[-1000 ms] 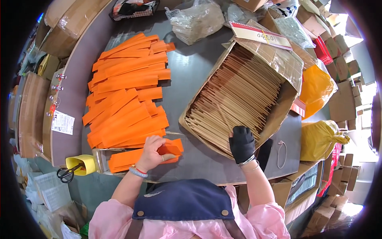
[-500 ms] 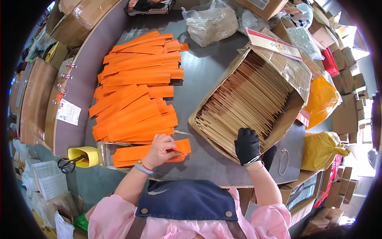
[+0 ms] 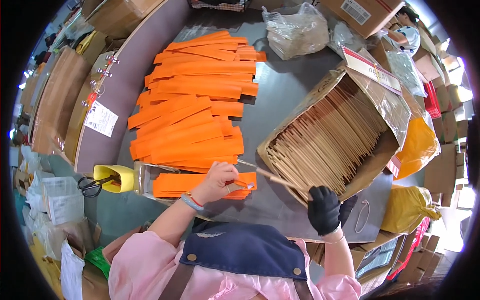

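Observation:
My bare left hand (image 3: 218, 183), with bracelets at the wrist, pinches the end of an orange strip (image 3: 242, 184) above a short stack of orange strips (image 3: 170, 186) at the table's near edge. A small pale bit shows at the pinched end. My right hand (image 3: 324, 210), in a black glove, is closed on a thin wooden stick (image 3: 282, 181) that points left toward my left hand; whether it is one stick or more I cannot tell. Beside it, a tilted cardboard box (image 3: 382, 150) holds many wooden sticks (image 3: 325, 140). A wide pile of orange strips (image 3: 195, 110) covers the table's left half.
At the left, scissors (image 3: 91, 187) stand in a yellow holder (image 3: 125, 179) by the raised side board (image 3: 132, 65). A clear plastic bag (image 3: 295, 32) lies at the back. Yellow bags (image 3: 407, 207) and cartons crowd the right. Another person (image 3: 407, 37) is at the far right.
My right hand has come away from the sticks in the box, toward me, and now holds a stick out to the left. My left hand still pinches at the orange stack. The view has shifted.

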A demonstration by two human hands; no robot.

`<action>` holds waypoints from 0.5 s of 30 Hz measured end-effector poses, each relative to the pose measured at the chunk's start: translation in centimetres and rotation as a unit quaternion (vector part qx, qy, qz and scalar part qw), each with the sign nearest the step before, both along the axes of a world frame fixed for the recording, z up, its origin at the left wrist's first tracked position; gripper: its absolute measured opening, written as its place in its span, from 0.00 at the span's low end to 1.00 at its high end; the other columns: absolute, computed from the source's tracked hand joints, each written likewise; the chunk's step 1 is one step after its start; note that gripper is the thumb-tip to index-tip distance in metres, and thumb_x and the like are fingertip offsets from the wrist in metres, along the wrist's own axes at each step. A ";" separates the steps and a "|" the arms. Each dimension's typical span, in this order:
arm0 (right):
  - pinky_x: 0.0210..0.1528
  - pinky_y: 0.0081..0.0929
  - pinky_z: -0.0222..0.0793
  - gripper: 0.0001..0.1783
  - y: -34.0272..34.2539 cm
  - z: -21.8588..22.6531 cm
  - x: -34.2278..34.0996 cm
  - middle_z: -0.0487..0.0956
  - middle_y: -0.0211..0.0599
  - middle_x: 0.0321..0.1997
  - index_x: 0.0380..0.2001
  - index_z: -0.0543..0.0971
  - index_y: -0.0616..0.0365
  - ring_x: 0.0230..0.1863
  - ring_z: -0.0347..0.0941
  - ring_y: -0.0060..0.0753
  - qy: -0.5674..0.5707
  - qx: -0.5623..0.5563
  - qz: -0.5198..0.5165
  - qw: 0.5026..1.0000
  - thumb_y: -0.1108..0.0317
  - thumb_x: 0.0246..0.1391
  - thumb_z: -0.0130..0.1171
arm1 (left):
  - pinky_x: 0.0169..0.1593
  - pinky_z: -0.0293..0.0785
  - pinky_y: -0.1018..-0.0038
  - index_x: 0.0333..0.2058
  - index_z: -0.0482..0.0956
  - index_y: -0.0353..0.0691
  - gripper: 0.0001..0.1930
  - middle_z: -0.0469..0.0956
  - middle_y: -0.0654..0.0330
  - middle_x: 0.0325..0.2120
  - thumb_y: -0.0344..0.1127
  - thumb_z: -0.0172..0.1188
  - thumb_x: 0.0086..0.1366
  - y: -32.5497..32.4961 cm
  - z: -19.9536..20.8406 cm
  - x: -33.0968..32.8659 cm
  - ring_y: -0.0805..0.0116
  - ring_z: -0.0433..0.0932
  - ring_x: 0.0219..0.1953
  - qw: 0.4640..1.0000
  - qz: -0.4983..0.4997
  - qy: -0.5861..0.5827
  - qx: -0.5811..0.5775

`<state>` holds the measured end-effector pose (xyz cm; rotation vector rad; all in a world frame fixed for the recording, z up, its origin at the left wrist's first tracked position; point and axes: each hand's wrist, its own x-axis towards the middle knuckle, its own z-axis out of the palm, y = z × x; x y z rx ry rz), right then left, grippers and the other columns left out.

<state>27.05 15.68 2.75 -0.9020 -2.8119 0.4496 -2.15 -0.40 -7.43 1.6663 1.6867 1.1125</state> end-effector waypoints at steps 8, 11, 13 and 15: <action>0.32 0.45 0.68 0.08 -1.3 -0.7 -0.1 0.75 0.42 0.26 0.34 0.78 0.53 0.29 0.74 0.52 -0.050 -0.041 0.025 0.998 0.69 0.48 0.61 | 0.42 0.61 0.67 0.31 0.78 0.47 0.08 0.75 0.68 0.31 0.39 0.68 0.57 0.2 0.5 0.0 0.66 0.73 0.36 1.000 -0.019 0.023 0.005; 0.31 0.46 0.70 0.14 -2.7 -0.8 -2.5 0.77 0.40 0.28 0.40 0.80 0.51 0.30 0.75 0.49 -0.053 -0.044 0.080 0.994 0.67 0.47 0.63 | 0.41 0.63 0.67 0.30 0.79 0.47 0.08 0.77 0.67 0.31 0.40 0.68 0.55 1.3 4.2 2.3 0.67 0.75 0.35 0.980 -0.062 0.175 0.075; 0.34 0.43 0.70 0.17 -2.4 -0.7 -2.7 0.80 0.40 0.31 0.46 0.80 0.52 0.32 0.77 0.47 0.019 -0.087 0.073 0.993 0.67 0.49 0.62 | 0.40 0.64 0.68 0.30 0.79 0.48 0.09 0.77 0.67 0.30 0.40 0.68 0.54 1.1 5.2 2.7 0.67 0.76 0.34 0.975 -0.065 0.201 0.065; 0.47 0.43 0.68 0.23 -0.9 -1.7 -1.6 0.77 0.49 0.44 0.56 0.72 0.57 0.45 0.74 0.51 0.067 -0.114 -0.014 0.991 0.68 0.56 0.57 | 0.36 0.66 0.67 0.31 0.80 0.49 0.10 0.78 0.68 0.28 0.40 0.69 0.50 1.0 5.2 1.2 0.67 0.76 0.31 0.959 -0.032 0.275 0.058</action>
